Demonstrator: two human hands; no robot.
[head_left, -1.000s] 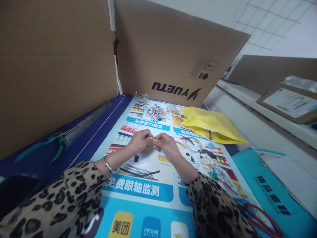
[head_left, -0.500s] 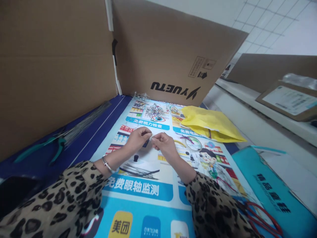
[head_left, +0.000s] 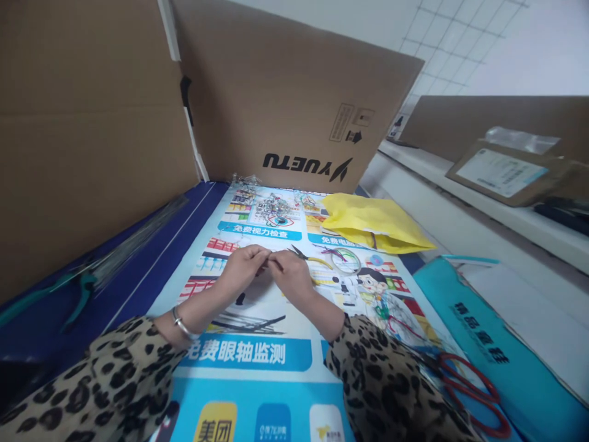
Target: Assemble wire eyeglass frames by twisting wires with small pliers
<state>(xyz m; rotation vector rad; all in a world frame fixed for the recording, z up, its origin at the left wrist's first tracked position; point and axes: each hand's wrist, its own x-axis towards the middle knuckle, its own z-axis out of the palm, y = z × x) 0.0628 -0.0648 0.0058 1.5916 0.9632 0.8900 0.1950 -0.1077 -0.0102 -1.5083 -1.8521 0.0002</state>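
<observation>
My left hand (head_left: 243, 267) and my right hand (head_left: 291, 274) meet fingertip to fingertip above the printed poster mat (head_left: 257, 356). Both pinch a small thin piece between them, too small to make out. A silver bangle (head_left: 180, 323) rings my left wrist, and leopard-print sleeves cover both forearms. Small yellow-handled pliers (head_left: 311, 258) lie on the mat just beyond my right hand. A roll of clear tape (head_left: 346, 261) sits to their right.
Cardboard panels (head_left: 285, 104) stand behind and to the left. Teal-handled pliers (head_left: 69, 290) and a bundle of thin wires (head_left: 133, 233) lie at left. A yellow bag (head_left: 372, 222), a teal bag (head_left: 501, 362), red rings (head_left: 473, 393) and a pile of small wire pieces (head_left: 276, 204) surround the mat.
The view has swung to the right, so everything sits further left in the picture. My hands have stayed pinched together, and the yellow-handled pliers now show past my right hand.
</observation>
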